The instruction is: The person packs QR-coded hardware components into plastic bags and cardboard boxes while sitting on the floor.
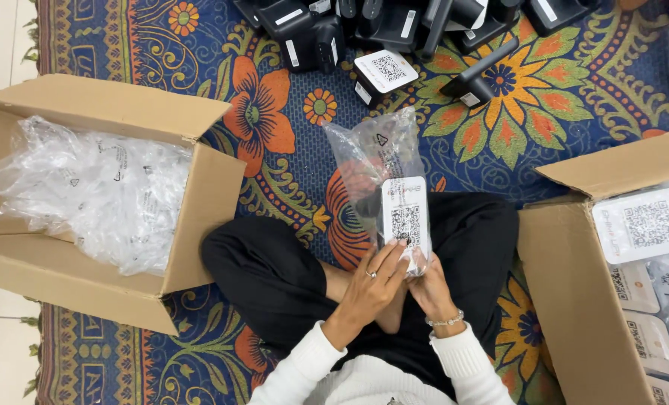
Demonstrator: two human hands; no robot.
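Note:
I sit cross-legged on a patterned rug. A clear plastic bag (372,154) stands up over my lap with a black device bearing a white coded label (405,214) partly inside it. My left hand (370,285), with a ring, presses its fingers on the lower end of the device and bag. My right hand (432,289), with a bracelet, grips the same lower end from the right. Both hands hold the bagged device together.
An open cardboard box (199,217) full of clear plastic bags sits at left. Another open box (567,285) at right holds bagged devices with white labels. Several loose black devices (383,71) lie on the rug (544,112) ahead.

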